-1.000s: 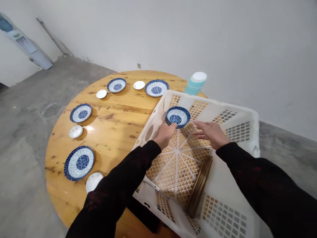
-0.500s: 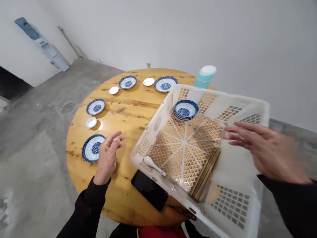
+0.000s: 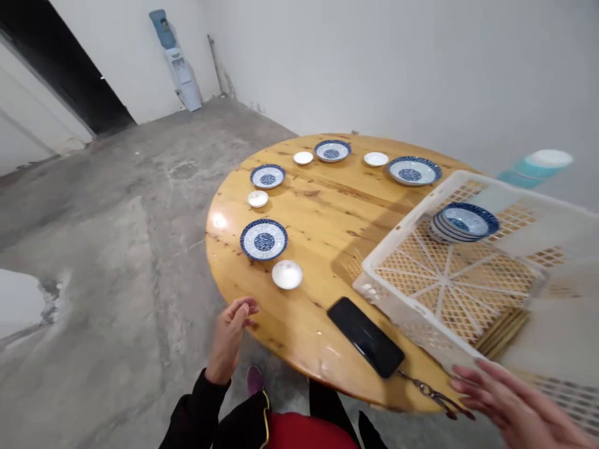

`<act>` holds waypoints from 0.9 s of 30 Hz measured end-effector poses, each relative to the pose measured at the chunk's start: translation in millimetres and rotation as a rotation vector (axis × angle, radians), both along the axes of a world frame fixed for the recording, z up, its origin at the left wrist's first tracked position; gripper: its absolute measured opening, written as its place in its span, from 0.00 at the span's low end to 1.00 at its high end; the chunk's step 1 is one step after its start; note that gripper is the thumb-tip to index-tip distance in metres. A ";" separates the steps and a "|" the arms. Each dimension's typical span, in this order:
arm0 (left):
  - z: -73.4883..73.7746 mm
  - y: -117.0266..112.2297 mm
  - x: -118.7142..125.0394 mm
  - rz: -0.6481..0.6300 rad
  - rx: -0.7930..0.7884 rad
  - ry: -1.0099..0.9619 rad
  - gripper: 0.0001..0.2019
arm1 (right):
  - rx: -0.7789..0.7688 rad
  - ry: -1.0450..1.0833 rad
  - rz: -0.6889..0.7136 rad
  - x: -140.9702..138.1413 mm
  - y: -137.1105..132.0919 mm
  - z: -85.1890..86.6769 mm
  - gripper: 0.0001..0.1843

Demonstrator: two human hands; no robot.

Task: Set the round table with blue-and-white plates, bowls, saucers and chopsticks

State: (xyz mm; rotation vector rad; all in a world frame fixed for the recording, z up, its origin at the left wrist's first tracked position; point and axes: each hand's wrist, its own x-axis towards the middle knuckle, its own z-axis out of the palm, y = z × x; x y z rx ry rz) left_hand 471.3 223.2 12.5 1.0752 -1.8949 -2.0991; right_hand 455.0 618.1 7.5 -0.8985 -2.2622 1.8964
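Note:
My left hand (image 3: 231,337) hangs just off the near edge of the round wooden table (image 3: 327,231), fingers loosely curled and apart, holding nothing. My right hand (image 3: 510,405) is low at the right, fingers stretched out, empty, beside the near corner of the white plastic crate (image 3: 402,299). Inside the crate sit a stack of blue-patterned bowls (image 3: 463,221) and a bundle of chopsticks (image 3: 503,330). A black phone (image 3: 365,335) lies on the table between my hands. Nearest my left hand are a small white dish (image 3: 287,274) and a blue-patterned plate (image 3: 264,239).
More blue plates (image 3: 414,169) and small white dishes (image 3: 376,159) ring the table's far side. A teal cylinder with a white lid (image 3: 533,167) stands behind the crate. A metal chain (image 3: 433,396) trails from the phone. A water dispenser (image 3: 175,56) stands by the far wall.
Both hands have drawn back out of the crate toward me, empty. The view has swung left and back, so the table and crate now lie further right.

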 end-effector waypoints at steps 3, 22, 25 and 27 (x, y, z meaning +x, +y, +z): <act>-7.4 -40.6 59.6 0.031 0.042 -0.050 0.25 | -0.149 -0.073 0.091 34.0 -99.4 3.3 0.36; -45.1 -151.4 147.3 0.086 0.167 -0.192 0.35 | -0.485 -0.328 0.749 57.0 -361.7 -44.9 0.34; -47.0 -173.7 128.4 0.026 0.109 -0.221 0.36 | -0.514 -0.366 0.754 37.6 -389.6 -56.7 0.30; -46.5 -190.3 114.7 0.008 0.070 -0.246 0.37 | -0.539 -0.389 0.744 22.0 -408.4 -60.1 0.28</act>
